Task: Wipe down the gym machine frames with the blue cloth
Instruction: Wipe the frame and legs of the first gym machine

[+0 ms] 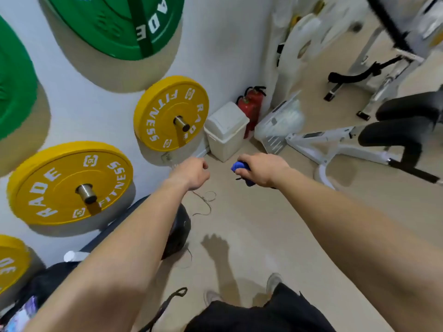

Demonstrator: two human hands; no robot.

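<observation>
Yellow weight plates hang on pegs on the wall at the left, with green ones above them. The left hand reaches out over the floor, fingers curled into a fist with nothing in it. Just to its right, apart from it, the right hand is clamped around the bunched blue cloth. The wad's long axis runs through the fist, with its free end poking out leftward toward the other hand. Beyond the hands stand a white bin and a red fire extinguisher. A white machine frame lies far right, well apart from the cloth.
</observation>
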